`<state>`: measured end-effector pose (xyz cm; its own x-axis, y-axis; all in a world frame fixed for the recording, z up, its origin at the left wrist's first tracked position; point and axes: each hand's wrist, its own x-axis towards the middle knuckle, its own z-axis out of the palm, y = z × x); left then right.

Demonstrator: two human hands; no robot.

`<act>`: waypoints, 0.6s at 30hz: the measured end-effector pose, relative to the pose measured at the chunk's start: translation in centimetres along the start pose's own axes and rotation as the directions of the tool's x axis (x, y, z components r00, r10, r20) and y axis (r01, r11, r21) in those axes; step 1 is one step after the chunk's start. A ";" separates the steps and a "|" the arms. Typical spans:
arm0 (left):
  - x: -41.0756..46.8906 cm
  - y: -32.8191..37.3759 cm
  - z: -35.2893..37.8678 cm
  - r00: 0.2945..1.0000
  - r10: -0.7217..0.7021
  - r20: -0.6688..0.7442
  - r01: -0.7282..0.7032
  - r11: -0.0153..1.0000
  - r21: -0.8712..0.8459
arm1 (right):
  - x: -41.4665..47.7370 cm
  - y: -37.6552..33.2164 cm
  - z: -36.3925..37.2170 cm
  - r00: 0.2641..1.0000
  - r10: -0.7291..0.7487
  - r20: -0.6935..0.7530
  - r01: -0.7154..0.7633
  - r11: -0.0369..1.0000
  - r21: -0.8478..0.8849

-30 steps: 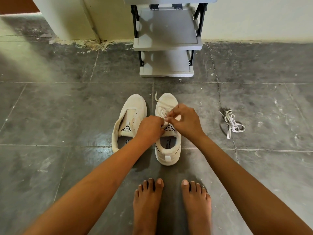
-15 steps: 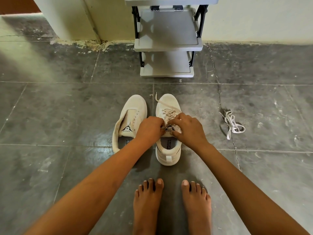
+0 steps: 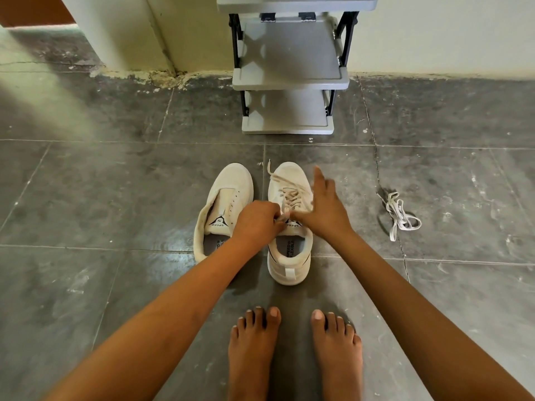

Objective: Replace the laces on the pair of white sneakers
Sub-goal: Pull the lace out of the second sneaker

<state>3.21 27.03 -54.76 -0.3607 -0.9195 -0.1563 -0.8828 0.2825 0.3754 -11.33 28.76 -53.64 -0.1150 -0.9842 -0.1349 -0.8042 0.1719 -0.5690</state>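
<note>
Looking down past 2 bare feet (image 3: 252, 351), we have both hands on the laced sneaker (image 3: 289, 273): left hand (image 3: 257, 224) curled, pinching the lace (image 3: 289, 195); right hand (image 3: 325, 211) with fingers stretched forward, thumb side at the same lace, grip there not readable. Unlaced sneaker (image 3: 228, 186) sits just left of it, 1 loose lace (image 3: 402, 215) lies well apart to the right, and a grey shelf rack (image 3: 289, 73) stands farthest.
</note>
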 end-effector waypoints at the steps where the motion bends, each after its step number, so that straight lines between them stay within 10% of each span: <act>1: 0.1 0.0 0.0 1.000 -0.010 -0.004 0.010 1.000 -0.013 | -0.5 0.8 0.6 0.999 0.020 0.045 -0.018 0.999 -0.044; 18: 0.1 -1.8 -0.6 0.957 -0.281 0.070 0.283 0.858 -0.429 | -1.7 4.1 2.3 0.998 -0.007 -0.066 0.024 0.966 0.257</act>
<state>4.98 26.22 -54.89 -0.1185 -0.9404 -0.3187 -0.7305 -0.1348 0.6695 -13.05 31.25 -57.60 -0.1474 -0.9861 -0.0766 -0.6294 0.1532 -0.7618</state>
